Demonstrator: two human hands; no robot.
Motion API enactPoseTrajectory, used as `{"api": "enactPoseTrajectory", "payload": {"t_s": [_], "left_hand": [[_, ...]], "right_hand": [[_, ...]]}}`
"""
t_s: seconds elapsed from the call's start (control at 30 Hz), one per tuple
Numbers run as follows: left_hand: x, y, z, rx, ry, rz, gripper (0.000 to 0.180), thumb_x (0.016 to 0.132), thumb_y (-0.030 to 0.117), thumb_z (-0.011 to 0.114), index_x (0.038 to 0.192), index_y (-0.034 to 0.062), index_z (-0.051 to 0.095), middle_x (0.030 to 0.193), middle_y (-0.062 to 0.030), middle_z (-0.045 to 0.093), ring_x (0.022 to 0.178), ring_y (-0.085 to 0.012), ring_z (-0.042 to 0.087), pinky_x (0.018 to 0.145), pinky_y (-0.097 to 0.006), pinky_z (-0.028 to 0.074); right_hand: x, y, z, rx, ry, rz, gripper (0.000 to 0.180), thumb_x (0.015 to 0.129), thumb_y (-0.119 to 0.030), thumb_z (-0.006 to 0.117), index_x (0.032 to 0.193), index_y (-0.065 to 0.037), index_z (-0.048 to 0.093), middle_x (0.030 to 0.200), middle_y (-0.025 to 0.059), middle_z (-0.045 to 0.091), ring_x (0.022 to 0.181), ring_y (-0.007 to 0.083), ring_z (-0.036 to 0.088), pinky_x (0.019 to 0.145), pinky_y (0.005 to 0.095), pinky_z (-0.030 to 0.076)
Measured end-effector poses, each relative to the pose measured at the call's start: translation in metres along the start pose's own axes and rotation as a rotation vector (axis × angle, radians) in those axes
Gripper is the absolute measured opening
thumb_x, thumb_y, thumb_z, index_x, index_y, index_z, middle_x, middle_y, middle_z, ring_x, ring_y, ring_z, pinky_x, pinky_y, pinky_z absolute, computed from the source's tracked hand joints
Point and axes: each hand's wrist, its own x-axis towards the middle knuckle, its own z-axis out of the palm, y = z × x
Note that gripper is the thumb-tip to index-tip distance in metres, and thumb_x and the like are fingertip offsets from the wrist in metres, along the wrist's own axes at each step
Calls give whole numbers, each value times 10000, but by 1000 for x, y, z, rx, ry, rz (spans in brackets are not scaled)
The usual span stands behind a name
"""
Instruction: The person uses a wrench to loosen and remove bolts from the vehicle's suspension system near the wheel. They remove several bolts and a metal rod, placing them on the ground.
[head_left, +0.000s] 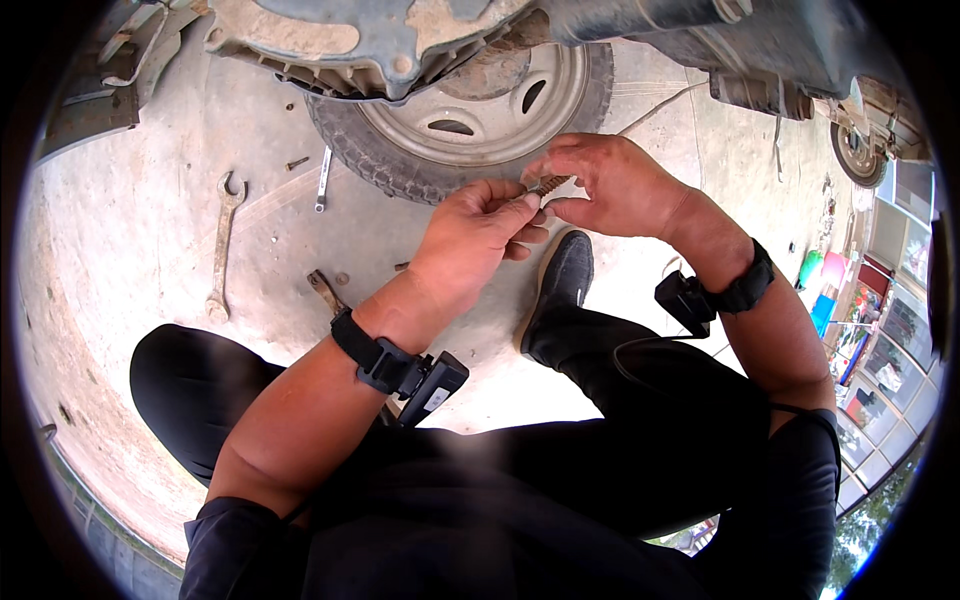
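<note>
Both my hands meet in front of the wheel, around a small rusty threaded bolt (551,185). My left hand (462,240) is closed, pinching one end of the bolt between thumb and fingers. From the right, my right hand (628,185) curls its fingers and thumb about the same bolt, its fingertips close to the left ones. Part of the bolt is hidden by the fingers. A dark strap with a small black box sits on each of my wrists.
Overhead hangs a greasy vehicle housing (430,35), with a tyred wheel (400,165) lying below it. On the concrete floor are a large open-end wrench (225,235), a smaller wrench (323,180), a loose bolt (296,163) and a metal tool (325,290) beside my left forearm.
</note>
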Motion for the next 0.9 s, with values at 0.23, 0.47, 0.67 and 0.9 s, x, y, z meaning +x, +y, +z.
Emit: {"api": "enactPoseTrajectory", "payload": {"t_s": [0.23,0.47,0.67,0.9], "left_hand": [[0,3,-14,-133,-16,-116,357,1059,369,483,1137,41,600,995,-91,715,865,-190,693,718,-293,522],[-1,2,-21,-54,-99,-207,369,1053,363,495,1113,16,604,902,-75,699,777,-192,688,615,-272,498],[-1,1,-21,-90,-120,-192,360,1047,358,514,1104,16,612,876,-62,690,771,-179,685,605,-260,488],[-1,-1,-20,-63,-113,-181,315,1038,331,545,1087,30,624,879,-55,691,751,-166,682,600,-249,488]], "right_hand": [[-1,7,4,-27,26,-49,315,841,-267,727,1135,-165,680,983,40,656,915,254,655,804,385,539],[0,6,2,-34,3,-49,271,867,-267,705,1119,-170,692,965,34,629,967,255,648,823,402,533],[-1,6,3,-42,-23,-31,254,871,-266,697,1106,-172,696,975,36,627,988,253,642,846,400,528],[-2,5,3,-70,-31,-23,236,878,-264,687,1094,-167,693,996,39,628,1004,257,639,867,398,525]]}}
